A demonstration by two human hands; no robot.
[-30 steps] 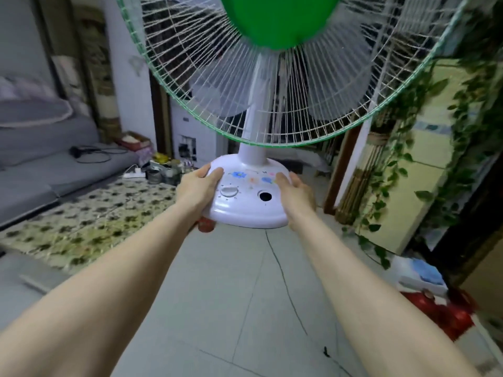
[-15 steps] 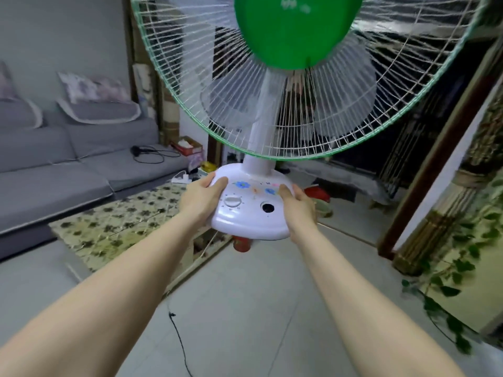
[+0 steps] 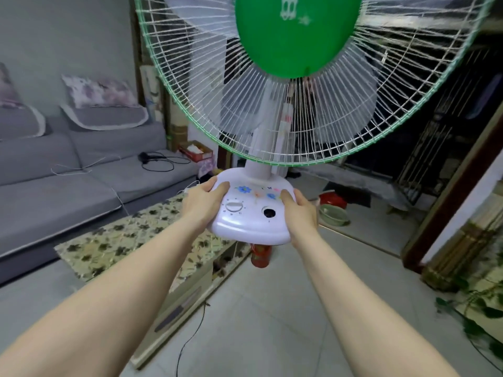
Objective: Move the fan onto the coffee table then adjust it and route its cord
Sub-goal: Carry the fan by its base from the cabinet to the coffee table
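The table fan [image 3: 272,131] is up in the air, carried by its white base, above the floor just off the near corner of the coffee table [image 3: 130,240]. The left hand [image 3: 202,198] and right hand [image 3: 300,210] clasp the base's two sides, thumbs on top, fingers curled beneath. Nothing is set down yet; placing, adjusting and routing the black cord [image 3: 190,338] on the floor all remain.

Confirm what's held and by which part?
The fan, by its base: left hand grips the left edge, right hand the right edge.
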